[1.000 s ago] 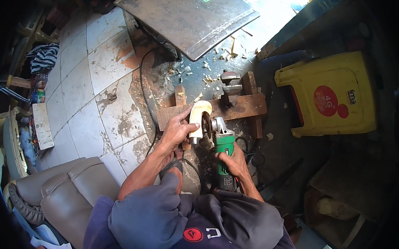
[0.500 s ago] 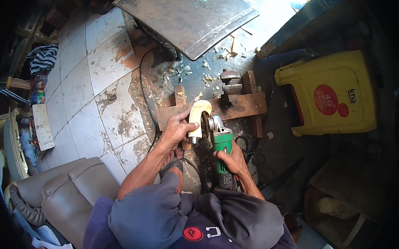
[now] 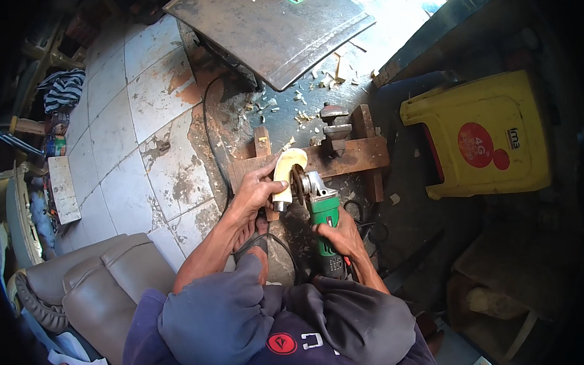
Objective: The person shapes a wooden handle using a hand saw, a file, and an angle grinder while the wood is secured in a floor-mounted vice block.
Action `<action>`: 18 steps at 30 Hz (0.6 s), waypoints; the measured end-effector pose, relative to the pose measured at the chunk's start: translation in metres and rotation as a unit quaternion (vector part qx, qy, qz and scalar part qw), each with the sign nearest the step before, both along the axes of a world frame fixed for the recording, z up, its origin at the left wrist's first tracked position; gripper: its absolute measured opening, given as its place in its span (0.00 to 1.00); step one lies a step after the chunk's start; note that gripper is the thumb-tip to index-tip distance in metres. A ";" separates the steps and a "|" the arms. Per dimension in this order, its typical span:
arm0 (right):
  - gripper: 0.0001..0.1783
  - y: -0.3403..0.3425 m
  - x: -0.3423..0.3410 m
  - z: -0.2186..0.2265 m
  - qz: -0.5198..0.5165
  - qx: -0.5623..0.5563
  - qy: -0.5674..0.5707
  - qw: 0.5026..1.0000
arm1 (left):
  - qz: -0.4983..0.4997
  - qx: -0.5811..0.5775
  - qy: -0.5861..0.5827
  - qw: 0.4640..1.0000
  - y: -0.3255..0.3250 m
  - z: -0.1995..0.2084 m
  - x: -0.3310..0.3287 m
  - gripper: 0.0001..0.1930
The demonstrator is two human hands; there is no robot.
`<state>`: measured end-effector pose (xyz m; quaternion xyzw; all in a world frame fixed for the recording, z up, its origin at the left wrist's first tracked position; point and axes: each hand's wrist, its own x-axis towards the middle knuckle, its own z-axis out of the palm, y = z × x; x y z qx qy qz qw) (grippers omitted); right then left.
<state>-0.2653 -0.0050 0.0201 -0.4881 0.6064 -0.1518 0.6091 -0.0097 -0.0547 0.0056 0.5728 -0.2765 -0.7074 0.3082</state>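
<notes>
My left hand (image 3: 256,191) is closed around a pale, curved wooden handle (image 3: 283,174), with the thumb lying across its front. A short metal end (image 3: 280,207) sticks out at the handle's near side. In my right hand (image 3: 340,233) is a green angle grinder (image 3: 324,212), gripped around its body. Its dark disc (image 3: 298,183) sits against or very close to the inner curve of the handle; actual contact I cannot tell. Both are held over a low wooden bench (image 3: 348,157).
A metal vise or small anvil (image 3: 336,126) stands on the bench. Wood chips (image 3: 300,116) litter the floor beyond it, below a metal-topped table (image 3: 270,29). To the right lies a yellow plastic stool (image 3: 483,137); a brown cushioned seat (image 3: 115,285) is at left. A black cable (image 3: 207,121) crosses the floor.
The wooden handle and grinder have shifted slightly left, and the handle's tilt has changed a little. Both hands keep their grips.
</notes>
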 end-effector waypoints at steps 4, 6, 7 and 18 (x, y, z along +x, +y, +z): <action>0.36 0.009 -0.005 -0.008 -0.010 -0.003 0.002 1.000 | 0.056 0.046 0.098 0.992 -0.004 0.010 -0.004 0.38; 0.36 0.007 -0.004 -0.011 -0.028 0.010 -0.012 0.999 | 0.068 0.050 0.106 0.991 -0.005 0.018 -0.004 0.38; 0.36 0.008 -0.004 -0.012 -0.029 0.006 -0.011 1.000 | 0.073 0.054 0.110 0.990 -0.002 0.015 -0.004 0.38; 0.36 0.001 0.002 -0.012 -0.026 -0.004 -0.006 1.000 | 0.080 0.062 0.139 0.985 -0.002 0.003 -0.001 0.37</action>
